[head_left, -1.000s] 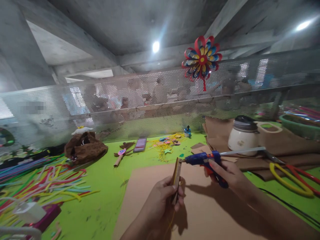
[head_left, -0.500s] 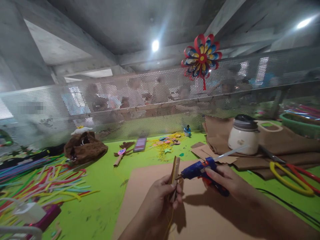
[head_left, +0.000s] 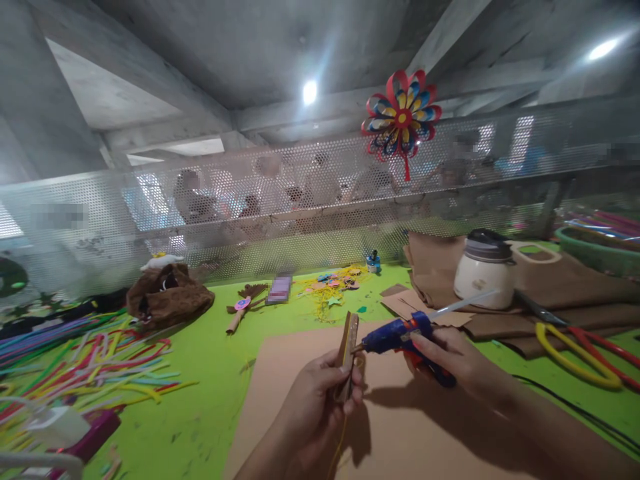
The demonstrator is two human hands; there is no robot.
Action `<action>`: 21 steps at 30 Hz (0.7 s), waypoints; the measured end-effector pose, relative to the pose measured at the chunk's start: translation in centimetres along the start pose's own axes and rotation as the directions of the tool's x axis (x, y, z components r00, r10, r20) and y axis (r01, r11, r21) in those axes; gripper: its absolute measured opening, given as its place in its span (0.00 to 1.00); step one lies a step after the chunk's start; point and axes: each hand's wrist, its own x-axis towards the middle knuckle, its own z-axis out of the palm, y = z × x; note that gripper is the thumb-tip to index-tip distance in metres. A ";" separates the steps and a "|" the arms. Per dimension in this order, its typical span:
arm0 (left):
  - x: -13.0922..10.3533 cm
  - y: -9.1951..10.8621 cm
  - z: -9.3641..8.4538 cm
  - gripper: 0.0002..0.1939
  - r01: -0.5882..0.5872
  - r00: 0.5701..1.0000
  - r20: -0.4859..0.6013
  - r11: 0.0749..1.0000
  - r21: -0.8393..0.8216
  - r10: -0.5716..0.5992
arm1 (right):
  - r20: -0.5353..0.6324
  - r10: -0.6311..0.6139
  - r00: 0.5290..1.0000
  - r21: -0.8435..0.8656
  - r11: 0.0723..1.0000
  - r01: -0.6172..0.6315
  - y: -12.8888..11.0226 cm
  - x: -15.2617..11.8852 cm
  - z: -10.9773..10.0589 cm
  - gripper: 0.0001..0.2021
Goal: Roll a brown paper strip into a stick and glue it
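Note:
My left hand (head_left: 325, 383) grips a narrow folded strip of brown paper (head_left: 349, 340), held upright, with a thin yellow string (head_left: 342, 443) hanging below it. In my right hand (head_left: 457, 360) is a blue hot glue gun (head_left: 400, 333), a clear glue stick (head_left: 463, 305) poking out of its back. The gun's nozzle points left and is at the strip's right side, just above my left fingers; whether it touches is hard to tell. Both hands are over a flat tan sheet (head_left: 280, 373) on the green table (head_left: 200, 427).
Colourful pipe cleaners (head_left: 110, 360) lie at left near a white plug (head_left: 60, 427). A brown paper figure (head_left: 243, 305) and yellow shreds (head_left: 333, 287) lie behind. At right are scissors (head_left: 575, 360), a white jar (head_left: 485, 273) and brown paper (head_left: 565, 287). A perforated metal screen (head_left: 280, 227) stands behind.
The whole view has shifted slightly. My hands keep nearly the same pose, with the glue gun's nozzle still at the paper strip.

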 end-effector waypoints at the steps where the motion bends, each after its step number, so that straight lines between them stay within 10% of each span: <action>1: 0.1 0.0 0.0 0.06 0.001 1.000 -0.002 1.000 0.003 -0.001 | 0.013 0.005 1.000 -0.007 1.000 -0.005 0.0 -0.1 0.1 0.27; 21: -0.1 0.0 0.2 0.07 -0.016 1.000 0.007 0.998 -0.053 0.016 | 0.026 -0.009 1.000 0.075 0.997 0.007 0.1 0.0 0.0 0.26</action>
